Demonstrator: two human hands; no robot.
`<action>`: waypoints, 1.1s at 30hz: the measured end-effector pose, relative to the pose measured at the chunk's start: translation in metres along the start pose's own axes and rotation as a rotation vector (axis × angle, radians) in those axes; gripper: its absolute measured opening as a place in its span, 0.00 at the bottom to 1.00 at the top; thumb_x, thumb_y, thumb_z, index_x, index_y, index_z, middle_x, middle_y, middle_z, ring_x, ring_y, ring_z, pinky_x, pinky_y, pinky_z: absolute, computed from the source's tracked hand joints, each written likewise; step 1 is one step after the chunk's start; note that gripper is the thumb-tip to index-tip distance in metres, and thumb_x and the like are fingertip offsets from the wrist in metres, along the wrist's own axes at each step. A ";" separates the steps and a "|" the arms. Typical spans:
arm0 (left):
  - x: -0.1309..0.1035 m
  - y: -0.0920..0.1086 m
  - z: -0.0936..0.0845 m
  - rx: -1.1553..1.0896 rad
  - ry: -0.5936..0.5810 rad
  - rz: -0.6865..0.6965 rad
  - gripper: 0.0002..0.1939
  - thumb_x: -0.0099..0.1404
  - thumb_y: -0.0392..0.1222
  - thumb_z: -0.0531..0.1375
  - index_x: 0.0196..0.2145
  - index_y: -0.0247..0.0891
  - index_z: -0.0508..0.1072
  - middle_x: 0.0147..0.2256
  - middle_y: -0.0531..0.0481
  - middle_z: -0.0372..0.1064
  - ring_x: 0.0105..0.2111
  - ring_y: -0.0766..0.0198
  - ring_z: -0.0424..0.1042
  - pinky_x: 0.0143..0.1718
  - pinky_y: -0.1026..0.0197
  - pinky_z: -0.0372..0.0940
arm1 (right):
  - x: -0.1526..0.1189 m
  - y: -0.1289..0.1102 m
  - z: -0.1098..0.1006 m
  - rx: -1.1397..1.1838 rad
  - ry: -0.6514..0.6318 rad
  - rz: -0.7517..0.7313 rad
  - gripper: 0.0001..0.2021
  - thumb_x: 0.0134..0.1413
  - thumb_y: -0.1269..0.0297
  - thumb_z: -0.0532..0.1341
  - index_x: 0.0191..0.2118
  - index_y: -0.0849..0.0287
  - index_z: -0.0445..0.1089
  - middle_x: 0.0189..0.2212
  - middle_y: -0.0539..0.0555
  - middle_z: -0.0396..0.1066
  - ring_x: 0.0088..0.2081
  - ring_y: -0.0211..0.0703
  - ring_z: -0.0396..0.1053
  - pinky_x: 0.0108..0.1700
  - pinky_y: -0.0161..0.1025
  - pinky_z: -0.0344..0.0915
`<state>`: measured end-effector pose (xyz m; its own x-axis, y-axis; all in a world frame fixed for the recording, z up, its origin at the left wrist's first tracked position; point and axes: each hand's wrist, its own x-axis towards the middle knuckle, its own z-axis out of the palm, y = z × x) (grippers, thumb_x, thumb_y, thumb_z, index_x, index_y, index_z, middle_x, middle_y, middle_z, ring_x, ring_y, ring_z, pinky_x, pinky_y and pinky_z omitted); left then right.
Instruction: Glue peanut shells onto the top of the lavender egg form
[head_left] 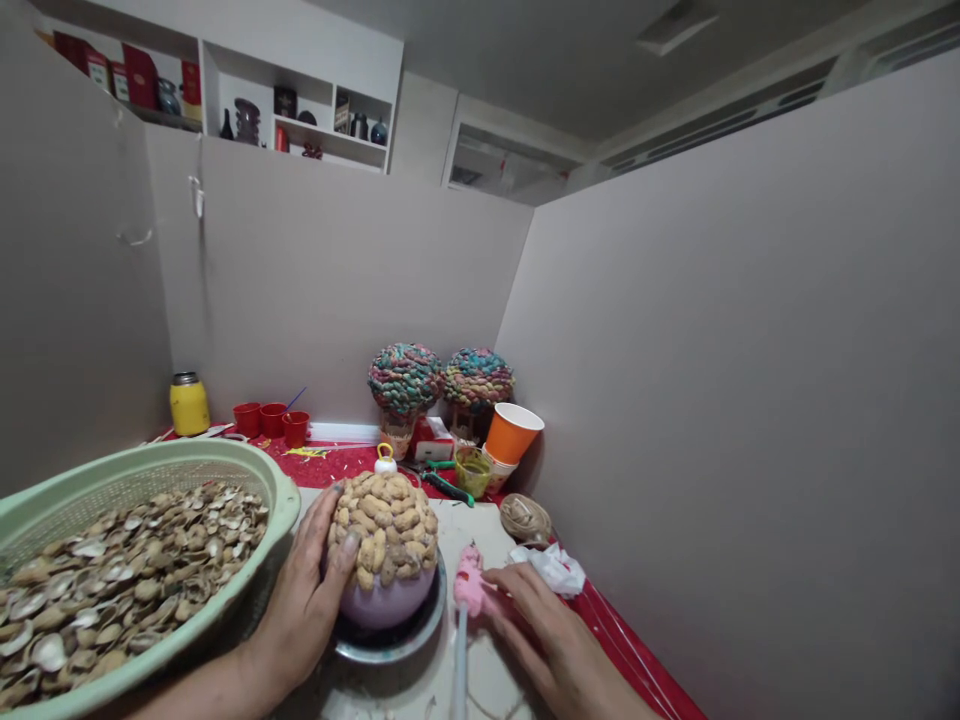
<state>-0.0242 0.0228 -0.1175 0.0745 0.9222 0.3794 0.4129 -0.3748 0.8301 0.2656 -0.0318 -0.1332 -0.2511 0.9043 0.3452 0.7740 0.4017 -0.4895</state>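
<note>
Left hand [304, 575] is spread against the left side of a purple balloon [385, 600]; its upper part is covered with peanut shells [390, 512]. The balloon sits in a round metal dish [381, 655]. Right hand [544, 630] touches a pink glue gun [470, 583] just right of the dish; its grip is partly hidden. A glue stick [460, 660] projects from the gun toward the near edge. Near left: green colander [283, 492] containing loose shell pieces [142, 575]. Far left: yellow jar [189, 408] and three red cups [296, 430]. Far centre: two multicoloured topiary balls [406, 378], side by side. Right of the dish, farther back: twine coil [525, 518], with crumpled white tissue [553, 570] nearer.
</note>
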 end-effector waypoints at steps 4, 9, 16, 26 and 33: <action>0.001 -0.002 0.001 0.010 0.011 0.016 0.32 0.71 0.55 0.45 0.65 0.32 0.54 0.67 0.37 0.50 0.67 0.50 0.47 0.66 0.40 0.42 | -0.010 0.003 -0.014 0.184 0.274 0.035 0.14 0.60 0.57 0.60 0.52 0.48 0.69 0.51 0.56 0.68 0.51 0.52 0.68 0.52 0.42 0.66; 0.003 -0.002 0.002 0.025 0.000 0.006 0.34 0.70 0.56 0.45 0.65 0.29 0.54 0.67 0.35 0.50 0.67 0.50 0.47 0.67 0.41 0.41 | -0.017 -0.014 -0.044 0.756 0.608 0.410 0.32 0.45 0.49 0.71 0.56 0.47 0.65 0.42 0.54 0.74 0.35 0.45 0.72 0.35 0.34 0.71; 0.005 -0.001 0.002 0.014 0.003 -0.014 0.37 0.68 0.60 0.46 0.65 0.29 0.54 0.67 0.37 0.48 0.68 0.51 0.45 0.67 0.44 0.37 | -0.034 -0.031 -0.017 0.994 0.270 0.458 0.19 0.51 0.49 0.69 0.41 0.60 0.72 0.20 0.45 0.61 0.18 0.29 0.53 0.18 0.27 0.49; 0.008 0.002 -0.001 -0.076 0.052 -0.063 0.33 0.69 0.57 0.47 0.65 0.34 0.55 0.67 0.40 0.51 0.67 0.54 0.47 0.68 0.46 0.39 | 0.008 -0.054 -0.035 1.220 0.239 0.196 0.13 0.56 0.51 0.65 0.35 0.56 0.73 0.32 0.51 0.68 0.27 0.34 0.62 0.28 0.31 0.60; 0.006 0.002 -0.001 -0.081 0.078 -0.069 0.29 0.70 0.55 0.46 0.63 0.37 0.57 0.66 0.41 0.53 0.66 0.56 0.49 0.67 0.46 0.40 | 0.034 -0.044 -0.009 1.068 0.182 0.117 0.16 0.59 0.48 0.61 0.31 0.55 0.73 0.34 0.53 0.69 0.35 0.43 0.65 0.38 0.38 0.64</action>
<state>-0.0235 0.0275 -0.1136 -0.0240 0.9372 0.3480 0.3397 -0.3197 0.8845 0.2285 -0.0198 -0.0930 -0.0505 0.9456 0.3214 -0.1388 0.3120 -0.9399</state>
